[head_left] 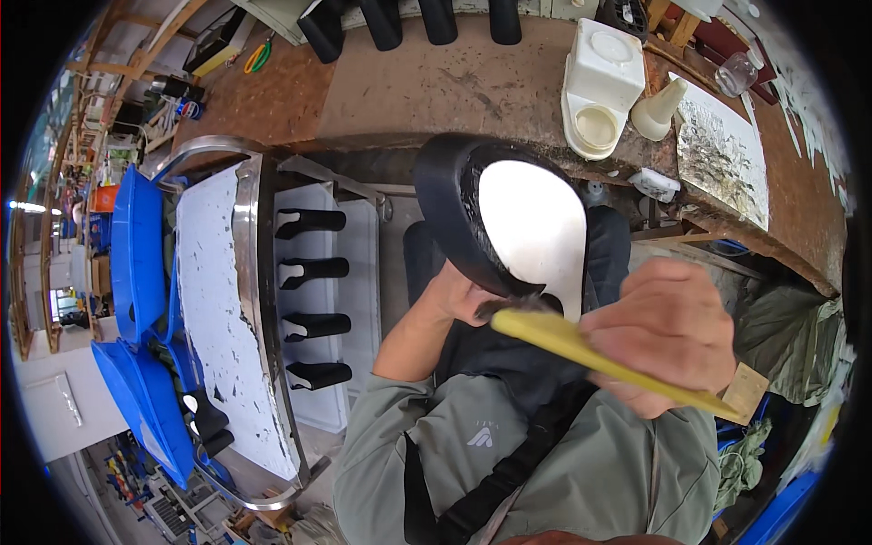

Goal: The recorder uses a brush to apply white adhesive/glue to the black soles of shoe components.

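My left hand grips a black shoe upper from below and holds it up in front of my lap. Its smooth white sole side faces up, and the black edge around that looks rough. My right hand is closed around the yellow handle of a brush. Dark bristles at the brush's tip meet or nearly meet the upper's near edge, close to my left fingers. Contact there is blurred, and most of my left fingers are hidden behind the upper.
A brown workbench runs ahead, bearing a white pot, a cream cone-shaped bottle and a stained white sheet. Several black uppers stand at its back. To the left, a metal-framed rack holds more black pieces, beside blue bins.
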`<control>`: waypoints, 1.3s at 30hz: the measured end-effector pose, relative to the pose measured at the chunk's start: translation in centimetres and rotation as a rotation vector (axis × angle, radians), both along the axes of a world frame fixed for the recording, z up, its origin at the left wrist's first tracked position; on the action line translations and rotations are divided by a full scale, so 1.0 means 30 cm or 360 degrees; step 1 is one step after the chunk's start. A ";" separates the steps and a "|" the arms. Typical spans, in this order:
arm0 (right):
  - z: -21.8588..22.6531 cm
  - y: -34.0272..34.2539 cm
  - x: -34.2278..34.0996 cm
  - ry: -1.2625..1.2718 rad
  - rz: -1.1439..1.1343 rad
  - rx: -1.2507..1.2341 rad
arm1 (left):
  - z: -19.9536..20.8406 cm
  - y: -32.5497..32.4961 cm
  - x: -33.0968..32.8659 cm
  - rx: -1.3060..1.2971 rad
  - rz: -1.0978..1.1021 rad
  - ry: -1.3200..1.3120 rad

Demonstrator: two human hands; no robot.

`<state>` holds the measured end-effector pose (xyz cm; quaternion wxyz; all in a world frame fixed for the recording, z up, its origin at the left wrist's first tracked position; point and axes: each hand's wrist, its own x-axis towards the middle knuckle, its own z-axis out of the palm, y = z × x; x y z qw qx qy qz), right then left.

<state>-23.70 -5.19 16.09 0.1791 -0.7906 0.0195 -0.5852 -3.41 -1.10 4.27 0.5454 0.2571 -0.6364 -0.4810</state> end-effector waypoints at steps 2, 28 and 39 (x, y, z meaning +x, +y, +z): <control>0.028 -0.017 0.003 0.0056 -0.0444 -0.0294 | 0.035 -0.018 -0.015 -0.0382 0.0133 -0.0206; 0.022 -0.089 -0.099 0.0127 -0.0065 0.0696 | 0.179 -0.024 -0.047 0.0463 -0.0101 0.0298; -0.038 -0.043 -0.135 0.0183 0.0054 0.0311 | 0.187 -0.015 -0.037 0.0441 -0.0012 0.0266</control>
